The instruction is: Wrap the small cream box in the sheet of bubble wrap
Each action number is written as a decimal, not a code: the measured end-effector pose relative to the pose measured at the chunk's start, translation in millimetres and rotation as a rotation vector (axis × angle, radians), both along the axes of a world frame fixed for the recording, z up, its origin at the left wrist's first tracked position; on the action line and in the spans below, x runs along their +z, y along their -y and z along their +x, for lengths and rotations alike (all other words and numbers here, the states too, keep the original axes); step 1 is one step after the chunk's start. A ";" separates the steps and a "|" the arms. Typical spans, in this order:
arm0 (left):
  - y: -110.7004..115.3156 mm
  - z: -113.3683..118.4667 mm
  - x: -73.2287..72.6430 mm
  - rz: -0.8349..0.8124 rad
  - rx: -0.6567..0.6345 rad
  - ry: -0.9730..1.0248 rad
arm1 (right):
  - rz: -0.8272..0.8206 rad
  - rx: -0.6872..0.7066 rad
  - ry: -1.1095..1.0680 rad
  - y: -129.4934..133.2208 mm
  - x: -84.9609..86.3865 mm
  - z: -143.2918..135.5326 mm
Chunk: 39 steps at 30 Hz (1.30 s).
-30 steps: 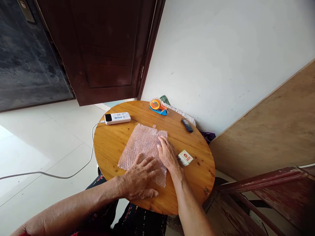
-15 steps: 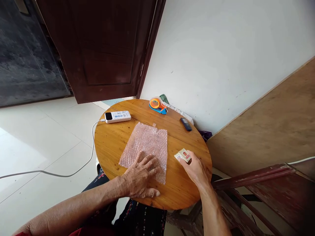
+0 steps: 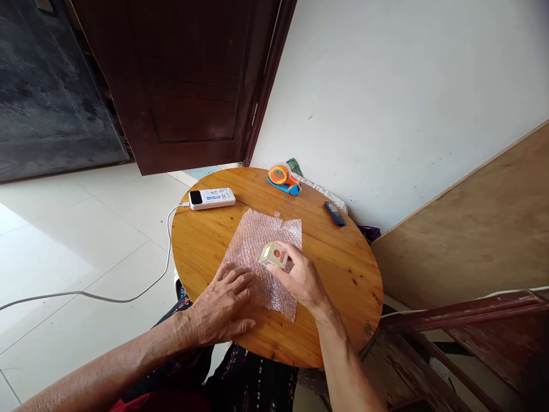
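A sheet of pinkish bubble wrap (image 3: 268, 229) lies on the round wooden table (image 3: 343, 263). Over its middle, my right hand (image 3: 300, 277) grips a small cream box (image 3: 274, 256) with a red emblem between thumb and fingers. The box is tilted; whether it touches the wrap is not clear. My left hand (image 3: 223, 306) rests palm down, fingers spread, on the lower left part of the wrap and the table's near edge, holding nothing.
A white device (image 3: 212, 198) with a cable stands at the table's back left. An orange and blue tape dispenser (image 3: 283, 178) is at the back, a dark blurred object (image 3: 334, 214) at the back right. Wall behind; dark red wooden furniture (image 3: 463, 312) at right.
My right hand has carried the box left from the table's right side to above the bubble wrap. My left hand has slid left towards the wrap's lower left edge. The view has shifted slightly.
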State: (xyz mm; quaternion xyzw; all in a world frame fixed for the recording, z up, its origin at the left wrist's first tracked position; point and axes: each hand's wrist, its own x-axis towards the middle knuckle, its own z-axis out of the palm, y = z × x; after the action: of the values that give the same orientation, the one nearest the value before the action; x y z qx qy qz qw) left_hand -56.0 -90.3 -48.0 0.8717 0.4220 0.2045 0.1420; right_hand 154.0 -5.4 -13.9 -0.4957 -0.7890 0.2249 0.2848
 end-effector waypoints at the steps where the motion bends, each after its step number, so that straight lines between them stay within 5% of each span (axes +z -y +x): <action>1: 0.2 -0.7 -3.0 0.015 0.000 0.006 | -0.012 0.020 0.018 -3.0 -9.0 -0.8; 7: 1.0 1.4 -8.7 0.034 0.023 0.014 | -0.095 0.029 -0.111 -6.4 -35.5 11.3; 28: -6.9 -4.8 7.5 0.067 0.064 -0.024 | -0.010 0.007 -0.083 -3.9 -38.4 5.5; 39: -29.6 4.2 4.8 0.165 0.125 -0.045 | -0.208 -0.015 -0.327 -3.9 -32.8 9.9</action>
State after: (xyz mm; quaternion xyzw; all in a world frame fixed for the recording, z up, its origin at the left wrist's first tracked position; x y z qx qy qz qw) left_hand -51.8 -60.7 -43.3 0.8567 0.4604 0.2276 0.0471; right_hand 164.0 -1.6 -46.7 -0.4852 -0.7011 0.3808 0.3579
